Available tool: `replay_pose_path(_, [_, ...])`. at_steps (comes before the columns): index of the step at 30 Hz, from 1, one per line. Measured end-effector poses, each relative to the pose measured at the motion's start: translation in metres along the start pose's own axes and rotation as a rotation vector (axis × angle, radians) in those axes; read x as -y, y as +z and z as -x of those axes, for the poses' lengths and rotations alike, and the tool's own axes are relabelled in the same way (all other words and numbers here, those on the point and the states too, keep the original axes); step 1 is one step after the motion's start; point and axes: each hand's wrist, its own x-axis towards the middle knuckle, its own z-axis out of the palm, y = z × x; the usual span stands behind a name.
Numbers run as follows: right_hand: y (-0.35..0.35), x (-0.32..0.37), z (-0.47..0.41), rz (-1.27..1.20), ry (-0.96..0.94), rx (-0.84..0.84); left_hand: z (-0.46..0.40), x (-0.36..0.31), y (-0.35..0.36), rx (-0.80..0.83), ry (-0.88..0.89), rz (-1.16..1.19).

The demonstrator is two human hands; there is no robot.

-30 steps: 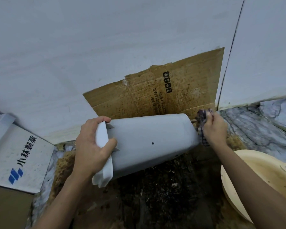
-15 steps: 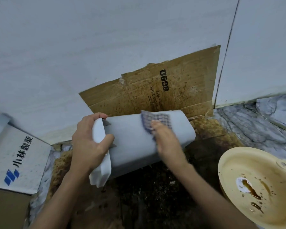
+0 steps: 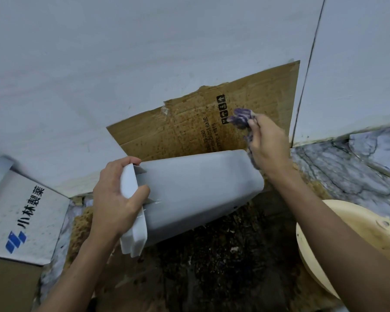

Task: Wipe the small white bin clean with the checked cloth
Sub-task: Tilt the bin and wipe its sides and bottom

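Pale wall panels [image 3: 144, 64] close off the far side of this corner, with a stained sheet of cardboard [image 3: 189, 127] leaning against them and a marbled floor [image 3: 347, 172] running off to the right. Underfoot the ground is dark and filthy, littered with crumbs.

Over that mess the small white bin [image 3: 200, 190] lies tipped on its side, mouth to the left and base to the right. The left hand [image 3: 115, 199] grasps it at the rim, thumb curled over the near edge and fingers wrapped behind the far one. The right hand [image 3: 268, 143] is clenched around the bunched checked cloth [image 3: 241, 118], up at the far right corner of the bin's base; whether the cloth touches the plastic just now I cannot tell, as most of it sticks up above the bin.

Several things could go wrong from here, I'd judge. One hand on a smooth rim is all that carries the bin, so a hard push from the cloth might twist it loose and drop it onto the dirt. Wiping so near the spotted cardboard, the cloth may brush it and carry grime back. A cream-coloured basin [image 3: 358, 239] sits near on the right, just beside the working forearm; a wide sweep could knock it. To the left lies a white box [image 3: 32, 210] with blue and black print, well apart.
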Motion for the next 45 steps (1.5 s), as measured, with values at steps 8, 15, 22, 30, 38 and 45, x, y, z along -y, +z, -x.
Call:
replay_pose_path(8, [0.080, 0.080, 0.100, -0.098, -0.253, 0.413, -0.001, -0.008, 0.003, -0.001, 0.014, -0.010])
replay_pose_path(15, [0.052, -0.001, 0.089, 0.062, 0.057, 0.334, 0.003, 0.002, -0.005, -0.006, -0.024, 0.003])
replay_pose_path(22, [0.002, -0.070, 0.035, 0.229, 0.262, 0.059, 0.004, 0.005, -0.004, 0.006, -0.009, 0.022])
replay_pose_path(30, [0.010, -0.028, 0.021, 0.043, 0.155, 0.012, 0.007, 0.004, -0.007, 0.017, -0.028, 0.037])
replay_pose_path(38, [0.038, 0.045, 0.048, -0.181, -0.103, 0.354, 0.014, 0.002, -0.010, 0.181, 0.161, 0.225])
replay_pose_path(45, [0.049, 0.039, 0.097, -0.225, -0.013, 0.359, 0.012, -0.019, -0.004, 0.184, -0.305, 0.371])
